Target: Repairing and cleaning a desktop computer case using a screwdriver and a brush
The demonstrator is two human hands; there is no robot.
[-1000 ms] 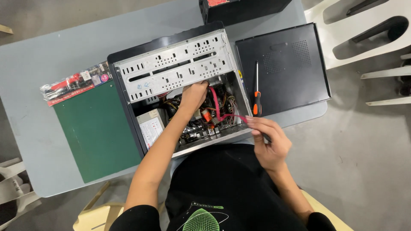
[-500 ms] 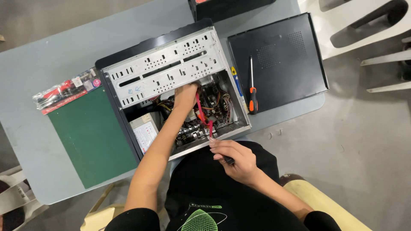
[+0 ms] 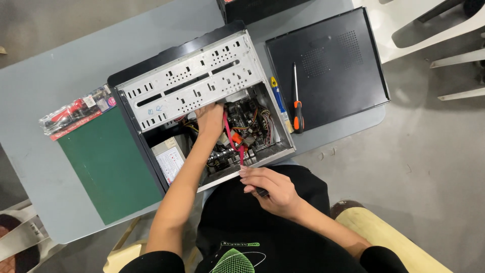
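An open desktop computer case [image 3: 151,76] lies on its side on the grey table [image 3: 65,65], its metal drive cage [image 3: 194,83] and circuit board exposed. My left hand [image 3: 209,121] reaches inside under the drive cage, at the upper end of a flat red cable [image 3: 230,134]. The cable runs down over the case's front edge. My right hand [image 3: 270,189] is just outside that edge, over my lap, closed on the cable's dark end connector.
The case's black side panel [image 3: 328,60] lies on the table to the right, with an orange-handled screwdriver [image 3: 297,103] on its left edge and a blue-handled tool [image 3: 277,96] beside it. A green mat [image 3: 108,162] and a packaged tool set [image 3: 76,114] lie left. White chairs [image 3: 434,30] stand right.
My right hand has drawn back from the case's right side toward my lap, taking the red cable's end with it. My left hand has stayed inside the case.
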